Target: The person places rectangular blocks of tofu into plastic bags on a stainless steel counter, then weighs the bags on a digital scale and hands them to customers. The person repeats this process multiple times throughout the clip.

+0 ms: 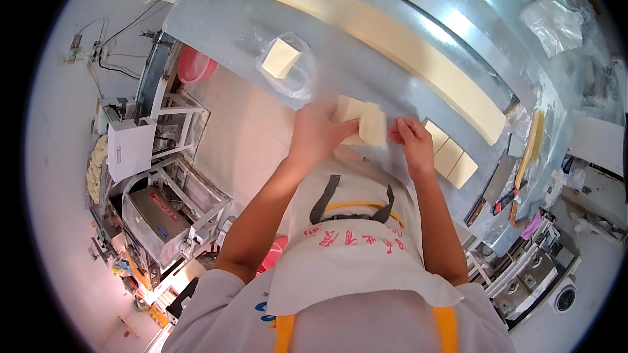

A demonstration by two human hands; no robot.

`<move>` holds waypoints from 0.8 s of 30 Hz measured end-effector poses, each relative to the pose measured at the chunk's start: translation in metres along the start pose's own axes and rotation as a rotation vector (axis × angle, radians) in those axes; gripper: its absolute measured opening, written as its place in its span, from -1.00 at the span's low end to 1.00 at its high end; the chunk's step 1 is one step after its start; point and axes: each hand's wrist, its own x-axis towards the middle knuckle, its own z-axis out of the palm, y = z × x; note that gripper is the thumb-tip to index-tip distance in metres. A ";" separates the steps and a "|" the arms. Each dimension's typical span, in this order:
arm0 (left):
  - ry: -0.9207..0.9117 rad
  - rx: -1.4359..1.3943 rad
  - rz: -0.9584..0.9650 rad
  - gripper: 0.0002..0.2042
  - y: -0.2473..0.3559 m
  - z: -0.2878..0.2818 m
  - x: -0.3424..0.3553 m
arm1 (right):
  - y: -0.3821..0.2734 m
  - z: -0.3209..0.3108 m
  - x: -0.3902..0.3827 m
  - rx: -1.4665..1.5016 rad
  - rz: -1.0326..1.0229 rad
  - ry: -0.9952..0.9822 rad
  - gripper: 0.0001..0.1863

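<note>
Glossy, seemingly metal table (222, 26), matt dough (373, 124)

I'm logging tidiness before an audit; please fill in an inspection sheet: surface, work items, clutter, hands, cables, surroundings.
Surface: grey metal table, whitish residue toward its upper-left corner.
Work items: long pale-yellow dough-like strip; row of pale-yellow rectangular pieces; pale-yellow rectangular block, thin clear plastic film around it.
Clutter: crumpled clear plastic bag; red-and-black-handled tool.
Hands: left hand holds pale-yellow curved sheet-like piece; right hand beside it, grip unclear.
Cables: thin black cable against the white wall.
Surroundings: pink plastic basin, left.
</note>
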 end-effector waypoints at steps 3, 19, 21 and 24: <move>-0.194 -0.471 -0.020 -0.68 -0.002 -0.013 -0.002 | -0.001 0.037 0.009 0.258 0.051 -0.104 -0.43; -0.165 -0.316 -0.043 -0.57 -0.038 -0.066 0.031 | -0.007 0.135 0.027 1.209 0.506 -0.694 0.13; -0.101 -0.279 -0.059 -0.58 -0.043 -0.071 0.035 | -0.036 0.140 0.014 1.119 0.537 -0.473 0.04; -0.041 -0.219 -0.088 -0.60 -0.057 -0.065 0.039 | -0.016 0.125 0.022 0.733 0.278 -0.532 -0.23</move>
